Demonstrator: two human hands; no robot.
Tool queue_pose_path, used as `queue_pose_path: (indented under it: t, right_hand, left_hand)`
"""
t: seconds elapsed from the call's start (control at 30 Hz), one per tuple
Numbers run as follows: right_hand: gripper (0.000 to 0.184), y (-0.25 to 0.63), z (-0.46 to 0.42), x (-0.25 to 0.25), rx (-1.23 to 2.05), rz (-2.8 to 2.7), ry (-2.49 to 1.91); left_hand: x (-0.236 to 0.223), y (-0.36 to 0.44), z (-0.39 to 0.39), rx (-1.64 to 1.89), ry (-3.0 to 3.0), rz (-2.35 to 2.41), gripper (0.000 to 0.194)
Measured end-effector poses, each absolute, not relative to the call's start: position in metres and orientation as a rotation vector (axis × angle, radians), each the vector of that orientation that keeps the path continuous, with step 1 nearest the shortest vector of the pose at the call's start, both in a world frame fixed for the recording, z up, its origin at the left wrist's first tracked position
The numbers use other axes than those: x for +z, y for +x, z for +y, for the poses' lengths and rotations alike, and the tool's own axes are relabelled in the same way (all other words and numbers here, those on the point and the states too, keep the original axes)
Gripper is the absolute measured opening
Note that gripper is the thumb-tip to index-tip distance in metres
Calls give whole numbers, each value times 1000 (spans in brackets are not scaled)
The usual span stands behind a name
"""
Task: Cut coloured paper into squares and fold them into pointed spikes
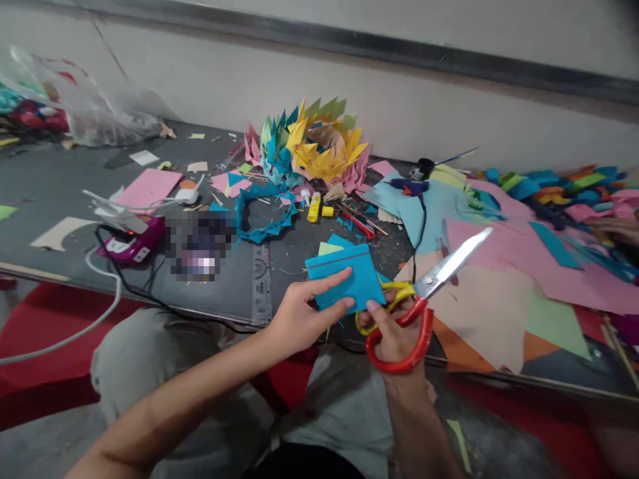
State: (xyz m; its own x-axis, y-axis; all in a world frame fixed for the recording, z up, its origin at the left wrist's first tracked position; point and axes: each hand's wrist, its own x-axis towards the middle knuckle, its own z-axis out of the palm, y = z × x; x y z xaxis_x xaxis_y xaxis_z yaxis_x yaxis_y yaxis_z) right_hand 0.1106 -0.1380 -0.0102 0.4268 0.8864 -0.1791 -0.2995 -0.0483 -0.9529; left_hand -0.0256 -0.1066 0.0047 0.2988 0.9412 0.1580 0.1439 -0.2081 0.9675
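Observation:
My left hand (pixel 304 309) grips a square of blue paper (pixel 344 266) with a dark line along its top edge. Its index finger lies across the paper's face and the thumb presses near the lower edge. In my right hand (pixel 397 336) are scissors (pixel 424 299) with one yellow and one red handle. Their blades look closed and point up and right, away from the paper. My right thumb tip touches the paper's lower right corner. Under the square, bits of green and blue paper stick out.
Folded paper rings (pixel 324 156) stand near the wall, with a blue ring (pixel 264 229) in front. A glue stick (pixel 314 207), red cutter (pixel 360 226), clear ruler (pixel 261 283) and glue gun (pixel 407 186) lie around. Coloured sheets (pixel 492 299) cover the right side; a purple power strip (pixel 132 239) sits left.

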Motion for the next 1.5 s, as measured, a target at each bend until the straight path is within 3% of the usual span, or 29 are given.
queue_pose_path:
  t: [0.23, 0.43, 0.8, 1.17, 1.5]
  right_hand:
    - [26, 126, -119, -4, 1095, -827, -1200]
    - [29, 127, -101, 10, 1216, -751, -1175]
    - [34, 123, -130, -6, 1362, -750, -1111]
    - [32, 127, -134, -12, 1248, -735, -1185]
    - [21, 121, -140, -1, 1049, -964, -1348]
  left_hand:
    - [8, -40, -79, 1004, 1428, 1057, 21]
    - [2, -53, -60, 566, 1081, 760, 20]
    - [1, -46, -61, 817, 1098, 875, 25]
    - [7, -44, -74, 899, 1470, 912, 22]
    - [12, -43, -75, 654, 1538, 860, 23]
